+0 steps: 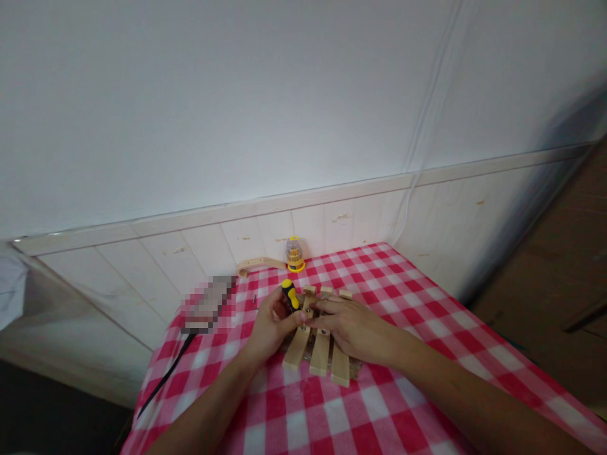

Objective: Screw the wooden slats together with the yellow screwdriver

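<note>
A small wooden slat frame, made of three pale slats, lies on the red-and-white checked tablecloth. My left hand is closed around a yellow-and-black screwdriver, whose handle sticks up and whose tip points down at the slats. My right hand lies over the top of the frame with fingers pressed on the slats, holding it down. The fingertips of both hands meet near the screwdriver's tip.
A yellow jar of screwdriver bits stands at the table's back edge by the panelled wall. A curved wooden piece lies to its left. A blurred-out flat object with a black cable sits at the left edge.
</note>
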A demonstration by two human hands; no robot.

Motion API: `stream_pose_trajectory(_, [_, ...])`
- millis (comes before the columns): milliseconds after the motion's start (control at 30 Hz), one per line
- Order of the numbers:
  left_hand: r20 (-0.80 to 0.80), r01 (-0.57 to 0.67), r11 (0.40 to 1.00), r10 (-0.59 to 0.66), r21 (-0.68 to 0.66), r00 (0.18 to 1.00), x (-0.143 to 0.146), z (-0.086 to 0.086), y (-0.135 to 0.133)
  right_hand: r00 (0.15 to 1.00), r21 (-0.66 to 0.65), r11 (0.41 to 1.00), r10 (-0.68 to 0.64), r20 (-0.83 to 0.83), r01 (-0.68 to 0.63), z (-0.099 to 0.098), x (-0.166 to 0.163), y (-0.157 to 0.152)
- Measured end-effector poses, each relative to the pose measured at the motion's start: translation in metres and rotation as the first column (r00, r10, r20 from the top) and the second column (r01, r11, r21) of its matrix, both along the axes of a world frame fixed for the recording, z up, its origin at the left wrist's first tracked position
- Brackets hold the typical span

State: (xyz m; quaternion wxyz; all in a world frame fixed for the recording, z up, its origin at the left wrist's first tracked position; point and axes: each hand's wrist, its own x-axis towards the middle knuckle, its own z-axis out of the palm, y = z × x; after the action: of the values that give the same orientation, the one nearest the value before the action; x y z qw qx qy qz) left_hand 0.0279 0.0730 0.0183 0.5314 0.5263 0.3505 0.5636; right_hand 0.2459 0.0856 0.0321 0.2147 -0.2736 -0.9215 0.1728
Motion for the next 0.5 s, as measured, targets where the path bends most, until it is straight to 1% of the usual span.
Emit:
stream_pose_trajectory(100, [0.046, 0.079, 0.995, -0.076, -0.058, 0.996, -0.0041, -0.0014, 0.0037, 0.999, 0.020, 0.999, 0.040, 0.011, -0.040, -0.0002, 0.0000, 0.0008])
stream_pose_trajectory(233, [0.067, 0.146, 0.982, -0.139, -0.121, 0.988, -0.0094, -0.0058, 0.0069, 0.997, 0.050, 0.998, 0.035, 0.075, -0.039, -0.0012, -0.0002, 0.0019])
stream_pose_trajectory(333, [0.061, 0.177, 0.973, -0.169, -0.148, 0.984, -0.0107, -0.0059, 0.0062, 0.992, 0.071, 0.997, 0.026, 0.123, -0.035, -0.0003, -0.0005, 0.0014])
stream_pose_trajectory(400, [0.059, 0.168, 0.975, -0.160, -0.148, 0.985, -0.0100, -0.0051, 0.0055, 0.992, 0.077, 0.997, 0.013, 0.127, -0.023, 0.0012, -0.0008, 0.0004])
stream_pose_trajectory(500, [0.074, 0.084, 0.989, -0.076, -0.122, 0.994, -0.0077, -0.0062, 0.0062, 0.994, 0.081, 0.996, 0.014, 0.111, -0.023, 0.0028, -0.0011, -0.0007])
